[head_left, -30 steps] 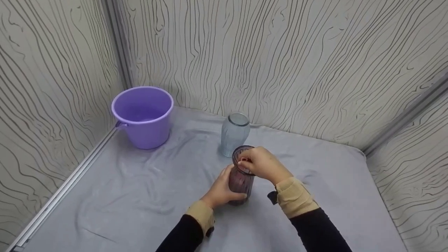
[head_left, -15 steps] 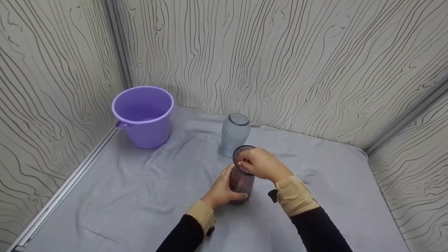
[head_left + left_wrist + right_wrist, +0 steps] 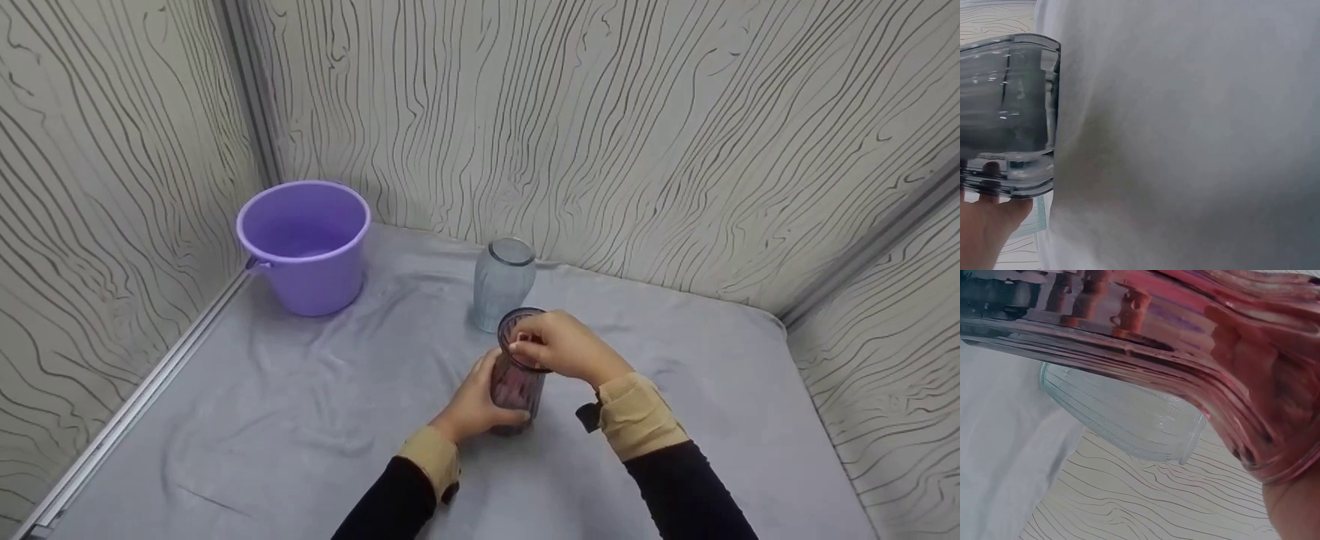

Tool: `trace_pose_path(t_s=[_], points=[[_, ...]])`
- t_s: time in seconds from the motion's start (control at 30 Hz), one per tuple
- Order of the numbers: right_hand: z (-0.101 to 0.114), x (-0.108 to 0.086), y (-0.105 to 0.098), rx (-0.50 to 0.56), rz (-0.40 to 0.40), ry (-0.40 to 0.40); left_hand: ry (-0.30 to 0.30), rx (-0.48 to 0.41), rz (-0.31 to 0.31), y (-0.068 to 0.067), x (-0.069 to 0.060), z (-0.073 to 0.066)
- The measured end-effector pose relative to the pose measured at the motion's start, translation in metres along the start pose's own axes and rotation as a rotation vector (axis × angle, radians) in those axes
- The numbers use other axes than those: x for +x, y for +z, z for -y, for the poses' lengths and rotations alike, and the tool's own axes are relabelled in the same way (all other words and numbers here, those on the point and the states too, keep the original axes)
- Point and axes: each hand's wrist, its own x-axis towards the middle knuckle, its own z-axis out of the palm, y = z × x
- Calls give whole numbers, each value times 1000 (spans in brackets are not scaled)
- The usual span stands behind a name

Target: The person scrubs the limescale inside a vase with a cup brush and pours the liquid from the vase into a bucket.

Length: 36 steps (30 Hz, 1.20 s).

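1. Purple vase [image 3: 517, 386], on or just above the gray cloth [image 3: 337, 427]: likely stiff, fragile, slippery; best gripped around its ribbed body.
2. Left hand [image 3: 471, 405] curls around it; right hand [image 3: 568, 346] dips fingers inside, whether pinching I cannot tell.
3. Blue vase [image 3: 502, 285] stands just behind.

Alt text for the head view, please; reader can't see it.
The left hand grips a purple glass vase while the right hand reaches inside it; a pale blue vase and a lilac bucket stand farther back on grey cloth.
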Motion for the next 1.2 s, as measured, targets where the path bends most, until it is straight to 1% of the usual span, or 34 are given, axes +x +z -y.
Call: trace_pose_path(t_s=[0.1, 0.2, 0.27, 0.37, 0.47, 0.67, 0.77, 0.93, 1.03, 1.2], points=[[-1, -2, 0, -6, -15, -13, -13, 6, 6, 0, 0, 0], [0, -2, 1, -42, -22, -6, -35, 13, 10, 0, -1, -1], [2, 0, 2, -80, -22, -2, -36, 19, 6, 0, 0, -1], [4, 2, 2, -137, -10, 5, -38, 33, 2, -1, 0, -1], [5, 3, 3, -173, 9, 13, -34, 37, -3, 0, 0, -1], [4, 4, 5, -192, 37, 7, -34, 32, -3, 2, 0, 1], [4, 4, 4, -186, 51, 5, -23, 29, -4, 2, 0, 2], [4, 5, 2, -153, 60, 36, -20, 32, -3, 2, 1, 3], [3, 5, 2, -104, 50, 45, -24, 28, -2, 2, 0, 2], [0, 4, 0, -18, 45, 25, -16, 7, 7, 1, 0, 2]])
